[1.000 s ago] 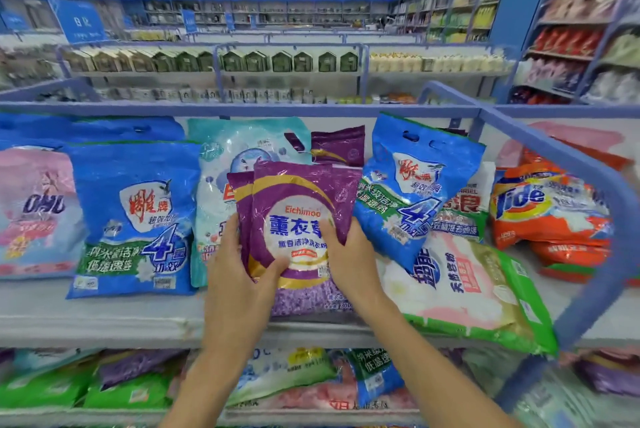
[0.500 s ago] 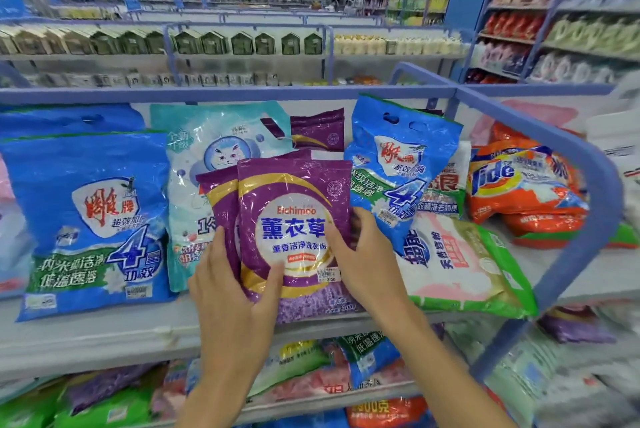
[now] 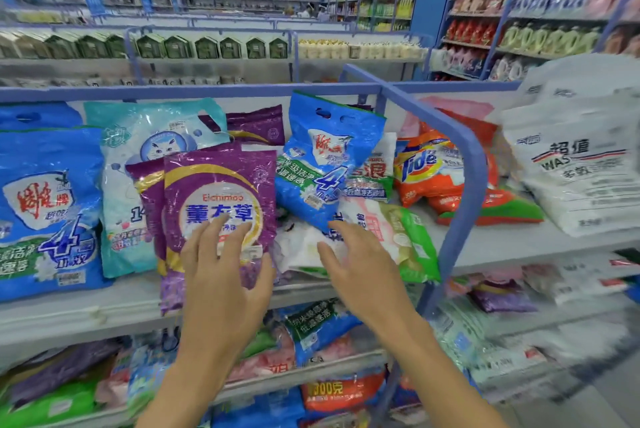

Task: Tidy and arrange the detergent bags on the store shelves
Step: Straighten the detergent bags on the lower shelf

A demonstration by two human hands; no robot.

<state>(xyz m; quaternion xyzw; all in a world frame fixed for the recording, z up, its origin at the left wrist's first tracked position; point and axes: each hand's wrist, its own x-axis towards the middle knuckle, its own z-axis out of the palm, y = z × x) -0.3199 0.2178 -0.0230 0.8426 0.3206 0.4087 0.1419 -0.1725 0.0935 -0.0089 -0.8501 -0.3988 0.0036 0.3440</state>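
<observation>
On a pale grey shelf (image 3: 86, 313) in a store aisle, crinkly plastic detergent bags stand and lean in a crowded row. At the centre, a glossy purple bag (image 3: 221, 185) stands upright with its bottom at the shelf's front lip.

The left hand (image 3: 221, 275) is in front of the bag's round white label. Its fingers are straight and spread with the thumb out, and it grips nothing. Whether the fingertips touch the film cannot be told. The right hand (image 3: 360, 268) is just as open, with fanned fingers, and also holds nothing. It is poised over a green and white bag (image 3: 405, 233) that lies flat on the shelf.

A blue bag (image 3: 325, 157) with cut-out handle holes leans tilted beside the purple bag's right side, above the right fingertips. On the other side, a teal bag (image 3: 145, 157) showing a cat's face stands upright against the purple bag. Beyond it, a large blue bag (image 3: 48, 206) reaches the left edge of view. A bare strip of shelf runs in front of these two, and the bags have almost no gaps between them.

Further right, soft orange bags (image 3: 429, 168) are piled behind a curved blue metal rail (image 3: 464, 164) that rounds the shelf's end. Past the rail sits a stack of white sacks (image 3: 581, 157). Below, a lower shelf (image 3: 311, 372) holds more bags lying flat, blurred.
</observation>
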